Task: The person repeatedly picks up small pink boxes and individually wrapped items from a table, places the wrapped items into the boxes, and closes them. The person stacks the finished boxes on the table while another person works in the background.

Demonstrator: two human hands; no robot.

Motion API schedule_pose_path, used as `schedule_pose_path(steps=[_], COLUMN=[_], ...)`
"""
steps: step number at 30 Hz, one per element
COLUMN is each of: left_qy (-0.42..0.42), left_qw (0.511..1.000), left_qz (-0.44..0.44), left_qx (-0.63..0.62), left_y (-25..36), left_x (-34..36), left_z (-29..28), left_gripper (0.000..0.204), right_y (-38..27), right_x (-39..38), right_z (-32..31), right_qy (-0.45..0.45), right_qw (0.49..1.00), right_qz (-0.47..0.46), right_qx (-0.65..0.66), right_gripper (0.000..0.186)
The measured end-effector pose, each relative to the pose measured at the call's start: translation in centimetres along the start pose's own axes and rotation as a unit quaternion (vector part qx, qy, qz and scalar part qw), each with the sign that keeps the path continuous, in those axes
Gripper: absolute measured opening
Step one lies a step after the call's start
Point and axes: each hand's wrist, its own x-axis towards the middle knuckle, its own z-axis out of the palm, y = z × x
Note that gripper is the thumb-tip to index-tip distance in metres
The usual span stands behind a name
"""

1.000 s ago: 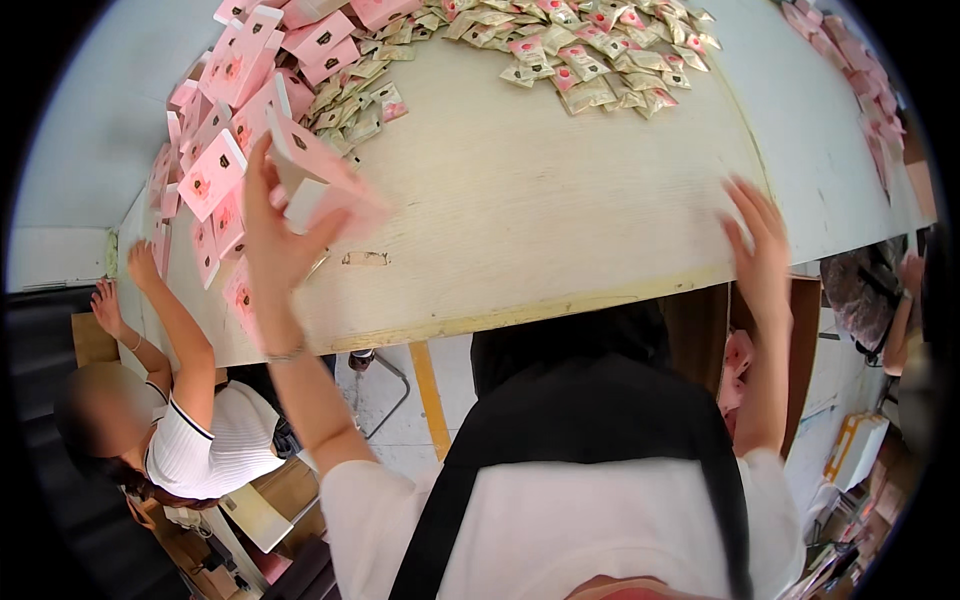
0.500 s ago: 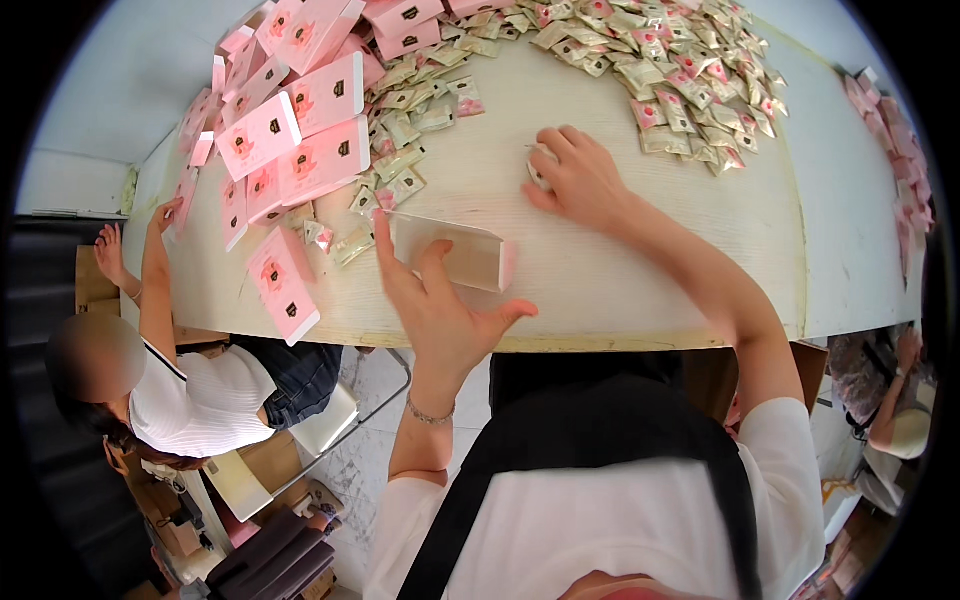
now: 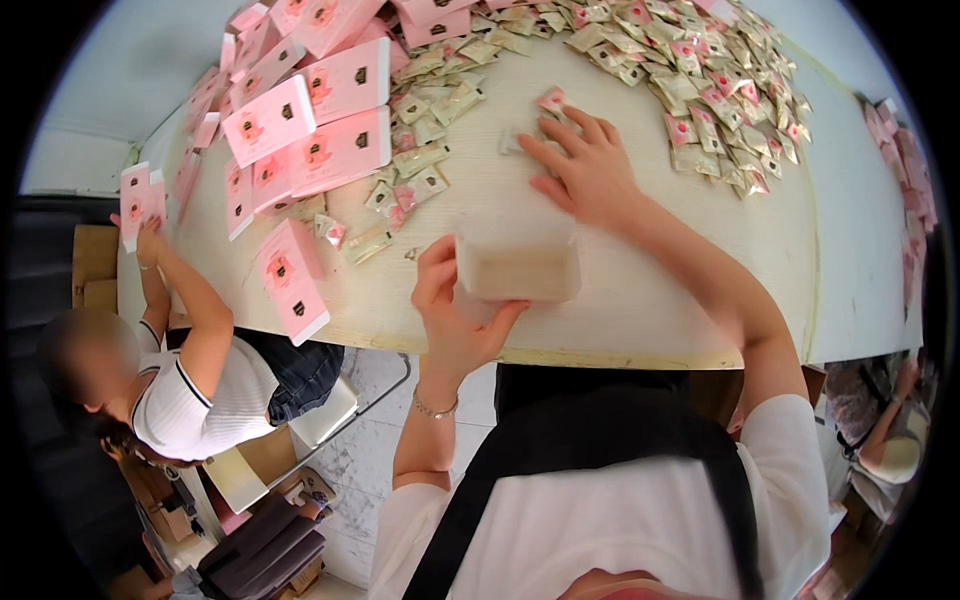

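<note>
My left hand [image 3: 458, 305] grips the left end of a small carton [image 3: 518, 272], thumb along its near edge and fingers at its far left side. The carton is blurred, its pale inside facing up. Over the table, my right hand [image 3: 590, 165] is spread with its fingers apart. Just by its fingertips lie a pale sachet [image 3: 510, 141] and a pink-and-cream sachet [image 3: 552, 100]. Whether the fingertips touch a sachet I cannot tell.
Pink cartons [image 3: 340, 150] are stacked at the far left, one lone pink carton [image 3: 293, 282] nearer. Loose sachets [image 3: 425, 160] lie beside them; a large sachet pile [image 3: 715, 100] is at the far right. Left, a co-worker [image 3: 210, 370] holds a pink carton [image 3: 140, 205].
My left hand has gone from spread fingers at the carton to a grip on its end, and the carton has turned and shifted right. My right hand's fingers have opened out over the sachets.
</note>
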Motion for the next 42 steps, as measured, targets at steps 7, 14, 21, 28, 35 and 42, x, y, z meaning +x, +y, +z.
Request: schedule_pose_path(steps=[7, 14, 21, 28, 35, 42], left_qy=[0.008, 0.047, 0.096, 0.003, 0.074, -0.028], left_qw=[0.998, 0.995, 0.989, 0.973, 0.997, 0.997], left_qz=[0.012, -0.018, 0.071, 0.158, 0.038, 0.063], left_qx=[0.053, 0.082, 0.086, 0.169, -0.011, 0.04], left_y=[2.6, 2.3, 2.5, 3.9, 3.0, 4.1], left_x=[-0.1, -1.6, 0.5, 1.8, 0.6, 1.9], left_z=[0.8, 1.5, 5.8, 9.6, 9.6, 8.0], left_gripper=[0.067, 0.063, 0.052, 0.041, 0.047, 0.051], right_y=[1.1, 1.1, -3.7, -4.9, -4.1, 0.0], right_x=[-1.9, -4.8, -6.0, -4.3, -7.2, -10.1], right_z=[-3.8, -3.1, -14.2, -13.0, -11.4, -13.6], right_qy=[0.026, -0.001, 0.216, 0.25, 0.194, 0.195], right_qw=[0.999, 0.998, 0.88, 0.961, 0.969, 0.909], right_qz=[-0.023, -0.029, 0.106, -0.117, -0.152, 0.012], right_qx=[0.001, 0.053, 0.41, 0.025, 0.025, 0.368], right_gripper=[0.061, 0.02, 0.017, 0.03, 0.027, 0.046])
